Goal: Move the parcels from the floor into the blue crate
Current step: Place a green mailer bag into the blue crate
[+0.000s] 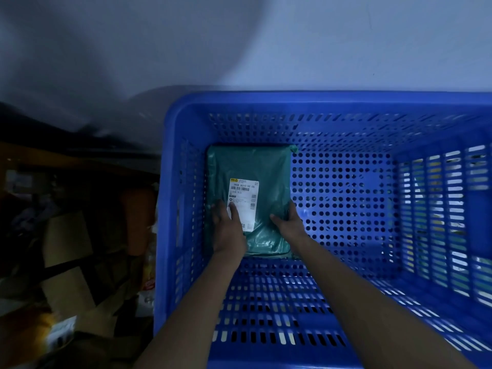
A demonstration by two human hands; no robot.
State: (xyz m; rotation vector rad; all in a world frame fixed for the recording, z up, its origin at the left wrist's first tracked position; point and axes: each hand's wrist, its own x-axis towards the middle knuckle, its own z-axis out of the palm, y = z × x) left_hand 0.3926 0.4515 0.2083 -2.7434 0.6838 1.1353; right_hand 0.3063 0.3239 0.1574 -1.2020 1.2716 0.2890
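Dark heap of cardboard boxes (68, 251) just left of the blue crate (266, 102), pale wall (292, 43) behind, our left hand (229, 230) flat on the green parcel (269, 169) at the crate's left end, fingers straight over its white label (243, 198) reading "386A A010-00 C5", our right hand (288, 222) gripping the parcel's right edge.

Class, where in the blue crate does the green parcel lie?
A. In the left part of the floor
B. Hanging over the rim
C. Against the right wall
A: the green parcel lies flat on the blue crate floor beside its left wall, both hands on it.
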